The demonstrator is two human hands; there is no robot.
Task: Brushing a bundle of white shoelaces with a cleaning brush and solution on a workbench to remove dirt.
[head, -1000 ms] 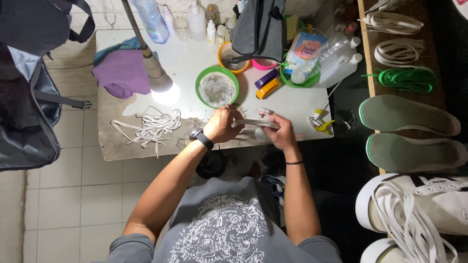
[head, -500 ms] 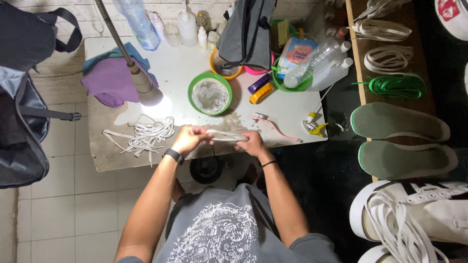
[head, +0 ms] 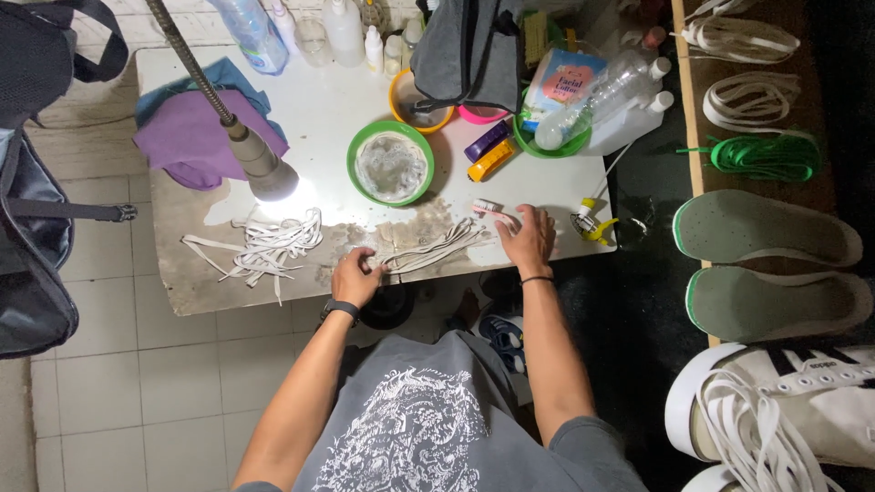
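Observation:
My left hand (head: 356,274) presses one end of a bundle of white shoelaces (head: 428,251) flat against the wet, stained white table (head: 319,118). My right hand (head: 529,235) lies spread at the bundle's other end, its fingers over a small brush with a pink and white handle (head: 486,209). I cannot tell whether the fingers grip the brush. A black watch sits on my left wrist and a thin band on my right. A green bowl of soapy water (head: 391,165) stands just beyond the laces.
More white laces (head: 264,247) lie under a gooseneck lamp (head: 262,170). Purple and blue cloths (head: 191,132), bottles, an orange bowl and a grey bag crowd the table's back. Green insoles (head: 766,228), coiled laces and white sneakers (head: 802,401) lie at the right.
Both hands came down from holding the laces up and now press them on the table. My right hand moved right, toward the brush.

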